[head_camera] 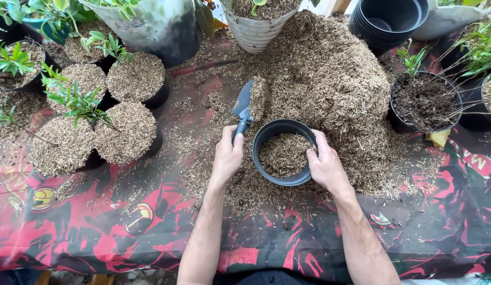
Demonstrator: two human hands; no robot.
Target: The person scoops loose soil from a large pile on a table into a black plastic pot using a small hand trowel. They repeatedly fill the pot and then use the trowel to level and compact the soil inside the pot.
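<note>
My left hand grips the black handle of a small garden trowel, whose dark blade points away from me toward a big heap of dry brown husk. A little husk lies on the blade's right edge. My right hand holds the right rim of a black plastic pot, thumb over the edge. The pot stands upright on the sheet between both hands and is partly filled with husk.
Several husk-filled black pots with green seedlings crowd the left. A soil-filled pot sits right, stacked empty black pots at the back right, and large pale planters behind. A red-and-black patterned sheet covers the surface.
</note>
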